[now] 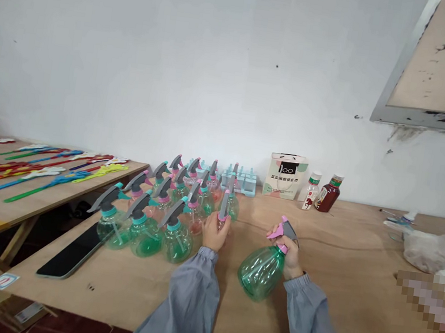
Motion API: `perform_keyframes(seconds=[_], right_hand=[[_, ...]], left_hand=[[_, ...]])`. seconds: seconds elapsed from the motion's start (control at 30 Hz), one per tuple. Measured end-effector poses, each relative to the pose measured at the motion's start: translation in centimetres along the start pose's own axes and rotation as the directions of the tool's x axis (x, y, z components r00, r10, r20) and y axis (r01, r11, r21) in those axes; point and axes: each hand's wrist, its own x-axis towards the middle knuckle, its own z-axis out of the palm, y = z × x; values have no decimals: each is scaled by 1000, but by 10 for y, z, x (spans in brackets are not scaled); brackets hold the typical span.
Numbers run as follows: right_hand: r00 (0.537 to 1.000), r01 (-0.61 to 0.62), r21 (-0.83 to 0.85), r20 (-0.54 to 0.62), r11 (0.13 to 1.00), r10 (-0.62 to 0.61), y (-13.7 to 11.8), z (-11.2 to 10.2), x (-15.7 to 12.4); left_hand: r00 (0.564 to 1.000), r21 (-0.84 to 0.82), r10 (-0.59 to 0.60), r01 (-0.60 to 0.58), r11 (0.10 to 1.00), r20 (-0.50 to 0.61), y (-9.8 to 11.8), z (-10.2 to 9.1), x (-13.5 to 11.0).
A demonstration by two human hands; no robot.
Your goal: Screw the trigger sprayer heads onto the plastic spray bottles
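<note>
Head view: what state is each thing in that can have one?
left hand, closed on pink-collared sprayer, upright.
right hand, gripping green spray bottle, tilted, trigger head on.
bottle cluster, upright, heads fitted.
phone, flat, screen dark.
two drink bottles, upright, capped.
paper bag, standing.

My left forearm point(188, 298) and right forearm point(310, 323) reach forward from the lower edge of view, both in loose grey sleeves gathered at the wrists. My left grip point(215, 232) is curled shut, back of the hand toward me, thumb side up. My right grip point(290, 254) sits apart to the right, fingers wrapped closed, wrist bent slightly inward.
</note>
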Motion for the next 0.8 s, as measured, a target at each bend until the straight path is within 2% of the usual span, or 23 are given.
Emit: perform_keyframes(seconds=[0.2,0.4,0.53,0.63,0.8], right_hand=[[994,-106,-37,27,994,107,1,1,-1],[992,83,-55,-89,995,-88,1,-4,2],[977,91,-292,-161,952,-142,-14,-24,5],[923,102,-480,-281,872,-262,-33,-48,5],[782,69,-682,-416,728,-465,-61,-82,-6]], left_hand=[[1000,17,3,-3,1000,-6,-1,1,0],[1000,-8,4,-4,1000,-6,-1,1,0],[1000,-8,-10,10,1000,-2,1,-1,1],[1000,-18,-13,13,1000,6,2,-1,1],[1000,-16,-10,9,1000,-1,1,-1,1]])
